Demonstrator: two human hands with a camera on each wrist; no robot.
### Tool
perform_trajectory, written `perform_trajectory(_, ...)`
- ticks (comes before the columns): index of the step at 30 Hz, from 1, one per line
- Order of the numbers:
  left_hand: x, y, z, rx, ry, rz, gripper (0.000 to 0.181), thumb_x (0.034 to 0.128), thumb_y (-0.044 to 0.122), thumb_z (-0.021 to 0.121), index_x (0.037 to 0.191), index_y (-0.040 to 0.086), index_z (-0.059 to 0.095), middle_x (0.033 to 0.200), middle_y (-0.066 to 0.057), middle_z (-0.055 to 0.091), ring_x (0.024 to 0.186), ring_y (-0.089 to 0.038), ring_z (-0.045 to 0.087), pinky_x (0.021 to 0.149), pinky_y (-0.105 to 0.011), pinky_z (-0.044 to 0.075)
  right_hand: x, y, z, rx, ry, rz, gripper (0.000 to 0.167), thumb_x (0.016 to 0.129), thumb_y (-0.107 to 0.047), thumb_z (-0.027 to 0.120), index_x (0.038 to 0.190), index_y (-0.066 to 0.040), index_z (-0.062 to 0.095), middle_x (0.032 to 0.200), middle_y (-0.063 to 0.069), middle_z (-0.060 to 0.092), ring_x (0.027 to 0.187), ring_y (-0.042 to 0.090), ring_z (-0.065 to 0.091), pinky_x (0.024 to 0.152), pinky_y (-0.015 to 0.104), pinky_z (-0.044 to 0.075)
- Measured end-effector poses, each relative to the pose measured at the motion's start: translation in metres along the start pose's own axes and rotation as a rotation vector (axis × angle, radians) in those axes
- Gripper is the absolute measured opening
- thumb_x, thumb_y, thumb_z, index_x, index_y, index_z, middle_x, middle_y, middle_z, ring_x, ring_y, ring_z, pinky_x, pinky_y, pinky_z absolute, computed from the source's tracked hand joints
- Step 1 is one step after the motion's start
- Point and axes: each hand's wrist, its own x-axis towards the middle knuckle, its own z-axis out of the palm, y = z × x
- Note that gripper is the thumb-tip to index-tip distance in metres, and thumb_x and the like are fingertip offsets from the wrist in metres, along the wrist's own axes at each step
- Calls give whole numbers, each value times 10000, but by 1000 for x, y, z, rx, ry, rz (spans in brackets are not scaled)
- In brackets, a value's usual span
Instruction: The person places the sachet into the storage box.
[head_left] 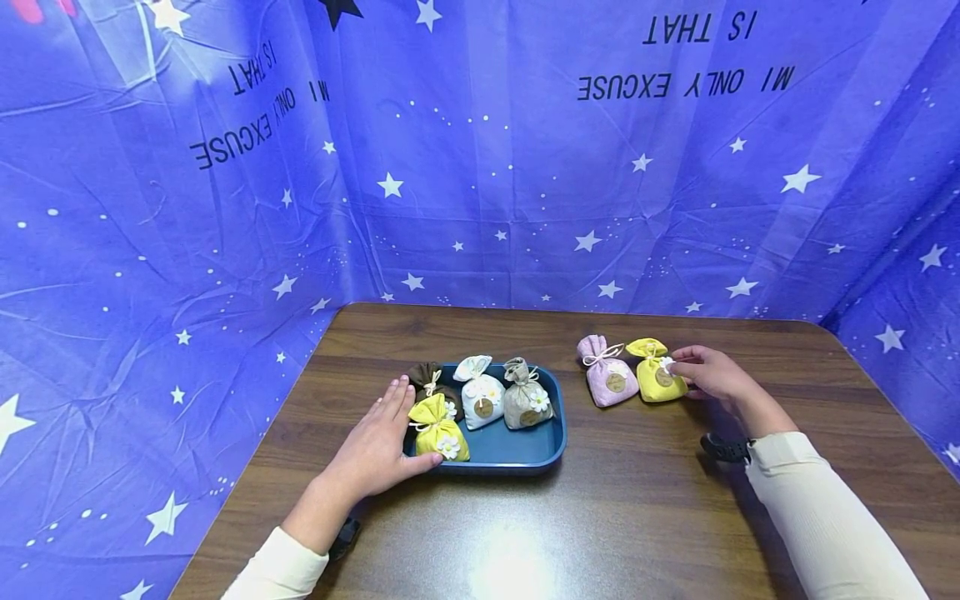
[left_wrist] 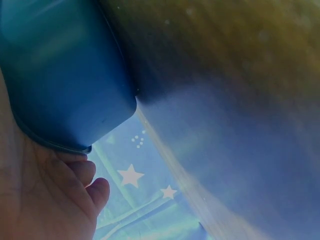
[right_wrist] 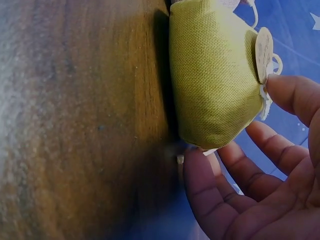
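My left hand [head_left: 378, 446] rests against the left end of a dark blue tray [head_left: 517, 467], fingers along its side and thumb at the front rim. In the left wrist view, the palm lies by the tray's outer wall [left_wrist: 65, 75]. The tray holds a brown drawstring pouch [head_left: 426, 375], a yellow pouch [head_left: 442, 433], a white pouch [head_left: 480, 396] and a grey-beige pouch [head_left: 525, 400]. On the right, my right hand [head_left: 716, 379] pinches the side of another yellow pouch [right_wrist: 215, 75], thumb by its flower and round tag. A pink pouch [head_left: 609, 379] lies beside it.
Everything sits on a brown wood-grain table [head_left: 622, 517]. Behind and at the sides hangs a blue star-patterned cloth [head_left: 510, 183], meeting the table's far edge.
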Motion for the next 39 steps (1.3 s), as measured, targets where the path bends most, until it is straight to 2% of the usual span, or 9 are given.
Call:
perform_trajectory(9, 0, -1, 1, -1, -17, -20, 1124, 838, 737, 569, 1510, -110, 261, 1600, -264, 172, 1489, -357, 153, 1177, -486, 229, 6, 3, 1, 69, -38, 13, 488, 994, -193, 574, 1336, 115, 411, 1067, 85, 586, 849, 111, 586, 756, 365, 567)
perform_trajectory(14, 0, -1, 1, -9, -17, -22, 1118, 842, 727, 575, 1511, -110, 257, 1601, -264, 170, 1489, -358, 149, 1176, -488, 230, 8, 4, 2, 69, -33, 18, 424, 994, -177, 558, 1288, 107, 443, 974, 22, 582, 824, 109, 575, 720, 361, 575)
perform_trajectory(24, -1, -1, 1, -11, -13, -17, 1120, 841, 733, 566, 1514, -106, 255, 1604, -259, 168, 1491, -354, 146, 1176, -489, 233, 8, 4, 3, 55, -19, 10, 312, 981, -136, 550, 1192, 87, 491, 979, 59, 567, 794, 119, 574, 680, 357, 576)
perform_trajectory(33, 0, -1, 0, -14, -27, -25, 1115, 844, 731, 568, 1512, -107, 260, 1602, -261, 172, 1491, -352, 148, 1175, -492, 233, 3, 2, 8, 34, 48, -21, 292, 951, -84, 548, 1161, 112, 496, 988, 113, 559, 778, 123, 581, 669, 341, 578)
perform_trajectory(39, 0, -1, 1, -13, -34, -30, 1118, 846, 744, 549, 1520, -96, 250, 1610, -247, 159, 1496, -338, 129, 1182, -478, 217, 1, 2, 9, 70, 86, -44, 307, 932, -65, 555, 1160, 133, 501, 956, 102, 565, 751, 110, 591, 649, 331, 584)
